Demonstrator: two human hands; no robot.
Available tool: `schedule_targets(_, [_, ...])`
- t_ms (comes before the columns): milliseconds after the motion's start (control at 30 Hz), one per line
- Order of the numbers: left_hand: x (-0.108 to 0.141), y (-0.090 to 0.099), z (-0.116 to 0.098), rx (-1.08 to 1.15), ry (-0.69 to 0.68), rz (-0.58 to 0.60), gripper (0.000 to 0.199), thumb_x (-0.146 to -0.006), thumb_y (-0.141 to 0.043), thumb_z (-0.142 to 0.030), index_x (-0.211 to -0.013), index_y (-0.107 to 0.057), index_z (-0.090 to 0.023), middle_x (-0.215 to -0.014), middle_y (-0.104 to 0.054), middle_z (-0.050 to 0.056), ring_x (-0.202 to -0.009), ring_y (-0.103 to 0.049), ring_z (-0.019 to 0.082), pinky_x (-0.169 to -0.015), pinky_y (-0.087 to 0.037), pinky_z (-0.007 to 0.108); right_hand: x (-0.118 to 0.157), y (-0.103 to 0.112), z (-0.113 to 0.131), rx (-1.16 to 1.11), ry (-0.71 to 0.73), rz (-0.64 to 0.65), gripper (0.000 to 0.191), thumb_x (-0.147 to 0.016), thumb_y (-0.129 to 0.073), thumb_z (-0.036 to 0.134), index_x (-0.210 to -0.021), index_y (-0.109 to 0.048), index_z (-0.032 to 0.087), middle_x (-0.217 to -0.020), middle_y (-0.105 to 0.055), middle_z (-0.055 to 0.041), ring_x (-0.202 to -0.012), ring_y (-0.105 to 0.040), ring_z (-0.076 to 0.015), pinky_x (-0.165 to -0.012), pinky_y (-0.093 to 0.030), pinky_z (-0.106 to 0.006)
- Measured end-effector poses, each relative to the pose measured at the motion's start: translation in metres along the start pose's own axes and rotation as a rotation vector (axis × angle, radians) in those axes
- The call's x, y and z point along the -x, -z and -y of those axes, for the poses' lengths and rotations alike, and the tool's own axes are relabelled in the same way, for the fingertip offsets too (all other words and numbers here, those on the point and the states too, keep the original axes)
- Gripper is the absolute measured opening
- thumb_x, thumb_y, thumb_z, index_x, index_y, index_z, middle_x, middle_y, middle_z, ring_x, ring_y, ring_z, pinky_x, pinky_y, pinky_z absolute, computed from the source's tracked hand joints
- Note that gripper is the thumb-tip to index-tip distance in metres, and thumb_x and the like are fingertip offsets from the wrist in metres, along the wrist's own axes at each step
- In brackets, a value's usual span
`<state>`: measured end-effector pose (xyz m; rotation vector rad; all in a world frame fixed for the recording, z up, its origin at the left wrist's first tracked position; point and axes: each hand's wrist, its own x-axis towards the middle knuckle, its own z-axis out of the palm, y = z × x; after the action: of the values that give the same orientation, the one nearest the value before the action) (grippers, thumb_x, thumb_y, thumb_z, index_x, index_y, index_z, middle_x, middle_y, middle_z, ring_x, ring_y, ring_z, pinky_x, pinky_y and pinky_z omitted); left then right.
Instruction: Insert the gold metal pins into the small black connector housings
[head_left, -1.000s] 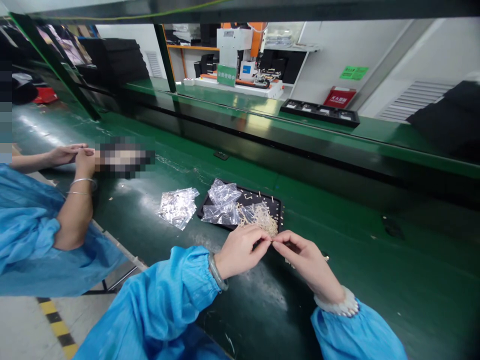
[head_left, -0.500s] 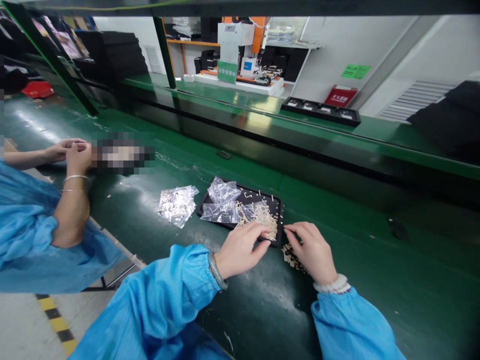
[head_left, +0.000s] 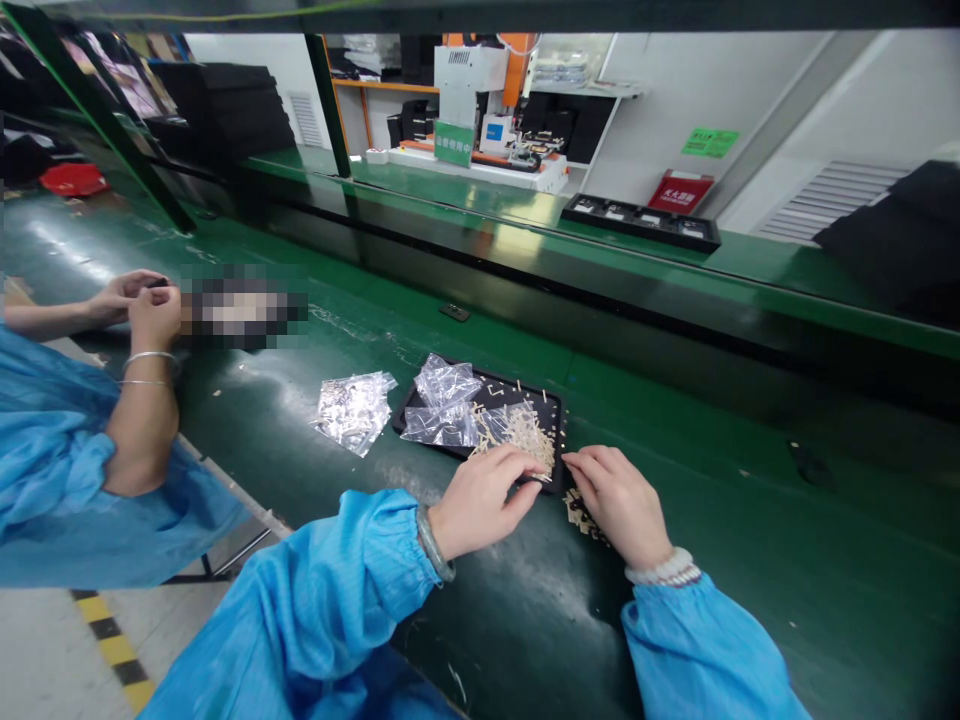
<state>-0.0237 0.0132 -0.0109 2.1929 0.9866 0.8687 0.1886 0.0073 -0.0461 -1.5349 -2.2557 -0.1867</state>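
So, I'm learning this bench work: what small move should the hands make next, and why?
Perhaps bring the right hand across to the left hand: a pale sliver seems to show at the left grip, by the heap of pale pieces in the black tray, and the right fingertips are near the tray's right edge. Whether they hold anything is too small to tell.

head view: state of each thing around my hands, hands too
Left hand: curled, grip unclear
Right hand: curled, grip unclear
Black tray: flat, partly covered
Clear bags on tray: lying, wrinkled
Clear bags left of tray: lying together
Pale pieces in tray: loosely heaped
Pieces beside right hand: loose, partly hidden
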Motion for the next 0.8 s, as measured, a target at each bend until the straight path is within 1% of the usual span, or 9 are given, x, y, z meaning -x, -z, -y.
schedule_targets(133, [0.000,0.000,0.000,-0.013,-0.007,0.001,0.016,-0.085,-0.047,-0.019,-0.099,-0.056,-0.020,-0.100,-0.061,0.002,-0.094,-0.056,0.015,-0.086,-0.044,0.028,-0.001,0.002,0.001,0.064,0.024,0.042,0.024,-0.090,-0.040,0.020,-0.095,-0.064,0.017,-0.089,-0.061,-0.0082,-0.081,-0.053,-0.0201,-0.070,-0.042,-0.031])
schedule_targets(233, [0.000,-0.001,0.001,-0.019,-0.007,0.005,0.017,-0.085,-0.046,-0.019,-0.099,-0.056,-0.020,-0.100,-0.061,0.002,-0.094,-0.056,0.015,-0.085,-0.044,0.028,-0.002,0.004,0.000,0.054,0.022,0.059,0.023,-0.090,-0.041,0.020,-0.097,-0.063,0.018,-0.091,-0.061,-0.0081,-0.083,-0.053,-0.0202,-0.072,-0.043,-0.031])
schedule_targets(300, [0.000,-0.001,0.001,-0.018,-0.009,-0.002,0.017,-0.085,-0.047,-0.019,-0.099,-0.056,-0.020,-0.100,-0.060,0.002,-0.094,-0.056,0.015,-0.085,-0.044,0.028,-0.001,0.007,-0.001,0.011,-0.003,0.043,0.024,-0.091,-0.040,0.023,-0.097,-0.063,0.018,-0.092,-0.060,-0.0080,-0.084,-0.054,-0.0200,-0.072,-0.044,-0.031])
schedule_targets(433, [0.000,0.000,0.002,-0.021,-0.017,-0.013,0.017,-0.085,-0.047,-0.019,-0.099,-0.056,-0.020,-0.099,-0.061,0.003,-0.092,-0.056,0.015,-0.083,-0.045,0.029,0.003,0.020,-0.004,-0.054,-0.094,-0.039,0.023,-0.091,-0.041,0.027,-0.096,-0.062,0.020,-0.092,-0.059,-0.0067,-0.087,-0.055,-0.0187,-0.073,-0.046,-0.029])
schedule_targets(467, [0.000,0.000,0.002,-0.023,-0.017,-0.014,0.016,-0.085,-0.047,-0.020,-0.098,-0.057,-0.020,-0.098,-0.061,0.003,-0.091,-0.057,0.015,-0.083,-0.045,0.028,0.006,0.024,-0.004,-0.063,-0.101,-0.024,0.023,-0.091,-0.041,0.027,-0.095,-0.062,0.020,-0.092,-0.059,-0.0062,-0.086,-0.056,-0.0183,-0.073,-0.046,-0.029])
schedule_targets(533, [0.000,0.000,0.002,-0.024,-0.016,-0.014,0.016,-0.085,-0.047,-0.020,-0.098,-0.057,-0.019,-0.098,-0.061,0.003,-0.090,-0.057,0.015,-0.082,-0.045,0.028,0.013,0.029,-0.004,-0.082,-0.085,0.063,0.023,-0.091,-0.041,0.029,-0.093,-0.062,0.021,-0.090,-0.060,-0.0052,-0.085,-0.056,-0.0179,-0.072,-0.047,-0.029])
schedule_targets(633, [0.000,0.000,0.002,-0.016,-0.025,-0.009,0.015,-0.085,-0.047,-0.019,-0.098,-0.056,-0.019,-0.099,-0.061,0.002,-0.092,-0.057,0.015,-0.083,-0.045,0.028,0.025,0.028,0.000,-0.092,-0.060,0.189,0.022,-0.090,-0.041,0.030,-0.092,-0.062,0.022,-0.088,-0.060,-0.0048,-0.083,-0.056,-0.0188,-0.072,-0.047,-0.031])
schedule_targets(733, [0.000,0.000,0.002,-0.014,-0.027,0.004,0.016,-0.085,-0.046,-0.019,-0.098,-0.056,-0.019,-0.099,-0.061,0.003,-0.092,-0.057,0.015,-0.083,-0.045,0.027,0.034,0.022,0.005,-0.067,-0.081,0.213,0.022,-0.090,-0.042,0.031,-0.091,-0.061,0.021,-0.085,-0.060,-0.0058,-0.081,-0.055,-0.0205,-0.073,-0.046,-0.034])
schedule_targets(800, [0.000,0.000,0.002,-0.017,-0.019,0.014,0.016,-0.086,-0.046,-0.019,-0.098,-0.056,-0.019,-0.098,-0.061,0.003,-0.091,-0.057,0.015,-0.081,-0.046,0.027,0.037,0.020,0.006,-0.049,-0.097,0.221,0.023,-0.090,-0.040,0.030,-0.087,-0.060,0.021,-0.084,-0.060,-0.0064,-0.081,-0.055,-0.0213,-0.073,-0.045,-0.035])
